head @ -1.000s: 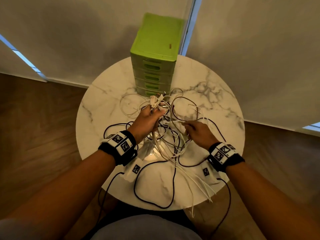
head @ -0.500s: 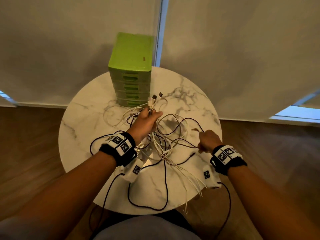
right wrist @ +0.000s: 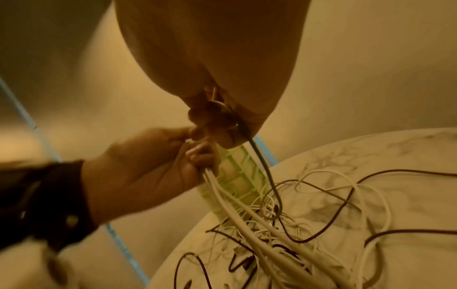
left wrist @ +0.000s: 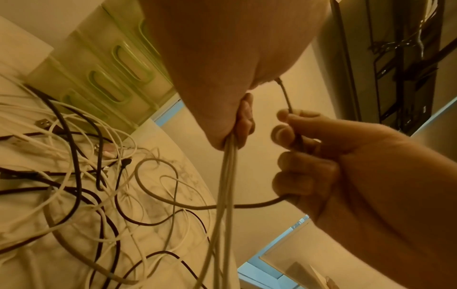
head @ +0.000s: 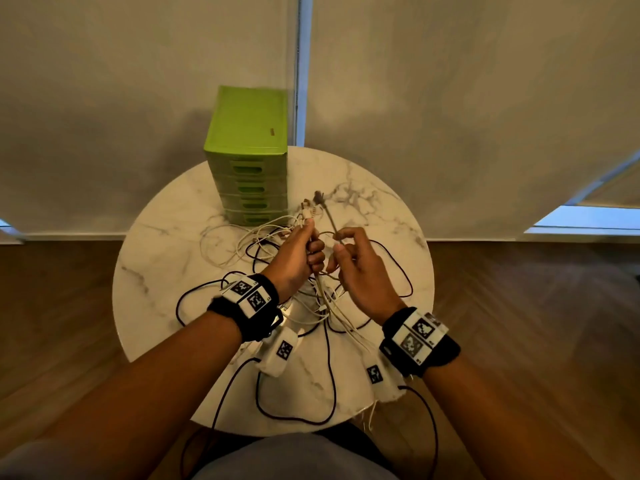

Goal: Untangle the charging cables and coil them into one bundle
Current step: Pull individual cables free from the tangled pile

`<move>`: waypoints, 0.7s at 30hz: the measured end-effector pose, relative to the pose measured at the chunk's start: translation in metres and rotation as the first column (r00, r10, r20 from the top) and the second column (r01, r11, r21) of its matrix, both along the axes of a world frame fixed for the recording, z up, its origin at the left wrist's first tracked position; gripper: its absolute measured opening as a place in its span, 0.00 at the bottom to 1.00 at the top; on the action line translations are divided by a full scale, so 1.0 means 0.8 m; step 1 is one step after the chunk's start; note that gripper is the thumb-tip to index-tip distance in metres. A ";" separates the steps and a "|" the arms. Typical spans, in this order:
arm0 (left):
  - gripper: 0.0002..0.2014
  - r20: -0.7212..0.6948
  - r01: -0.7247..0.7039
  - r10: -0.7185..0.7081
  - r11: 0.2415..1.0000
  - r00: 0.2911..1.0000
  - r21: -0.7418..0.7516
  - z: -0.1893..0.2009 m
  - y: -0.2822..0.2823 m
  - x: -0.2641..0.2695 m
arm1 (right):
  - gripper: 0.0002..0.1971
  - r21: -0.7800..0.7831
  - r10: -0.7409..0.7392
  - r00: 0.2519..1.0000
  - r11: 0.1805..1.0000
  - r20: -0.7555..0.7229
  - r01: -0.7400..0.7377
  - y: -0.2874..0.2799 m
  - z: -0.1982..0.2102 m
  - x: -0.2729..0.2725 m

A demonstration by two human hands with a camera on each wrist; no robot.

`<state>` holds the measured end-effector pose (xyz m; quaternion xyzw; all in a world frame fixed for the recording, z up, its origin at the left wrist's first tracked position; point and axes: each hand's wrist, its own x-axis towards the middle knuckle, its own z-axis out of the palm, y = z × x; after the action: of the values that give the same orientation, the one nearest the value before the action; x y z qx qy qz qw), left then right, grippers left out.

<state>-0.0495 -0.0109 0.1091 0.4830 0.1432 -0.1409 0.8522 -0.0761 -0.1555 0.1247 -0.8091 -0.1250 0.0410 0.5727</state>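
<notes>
White cables [head: 320, 289] were gripped in the left hand [head: 294, 258]; a grey cable [head: 330, 220] was pinched by the right hand [head: 360, 271]. The tangle [head: 270, 244] lay at 12 o'clock. Knots could be tightened by pulling.

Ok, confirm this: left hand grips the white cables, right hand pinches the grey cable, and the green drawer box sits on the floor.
Wrong on one point: the green drawer box stands on the marble table, as the head view shows. The left hand does grip the white cables; the right hand pinches the grey cable.

Round table [head: 166, 237]: glossy white marble, grey veins. Drawer unit [head: 247, 133] at far edge: smooth green plastic. Cables [head: 325, 375]: smooth white and black sheathing. Floor [head: 536, 306]: wood.
</notes>
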 end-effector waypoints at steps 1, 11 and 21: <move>0.19 -0.007 -0.001 0.001 1.000 1.000 -0.007 0.005 -0.001 -0.003 | 0.05 -0.038 0.006 0.999 0.999 0.033 -0.005 0.005 -0.001 -0.004; 0.22 0.124 -0.056 0.005 0.909 0.992 0.412 0.008 0.008 -0.021 | 0.11 -0.296 0.167 0.984 0.945 0.070 -0.139 0.021 -0.024 -0.008; 0.19 0.251 -0.304 0.265 0.943 0.931 0.133 0.047 0.074 0.002 | 0.23 -0.568 0.351 0.922 0.731 -0.162 -0.378 -0.026 -0.073 0.025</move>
<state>-0.0477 0.0481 0.1469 0.5409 0.1238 0.0540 0.8302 -0.0561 -0.1766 0.0660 -0.9047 -0.2496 0.2070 0.2763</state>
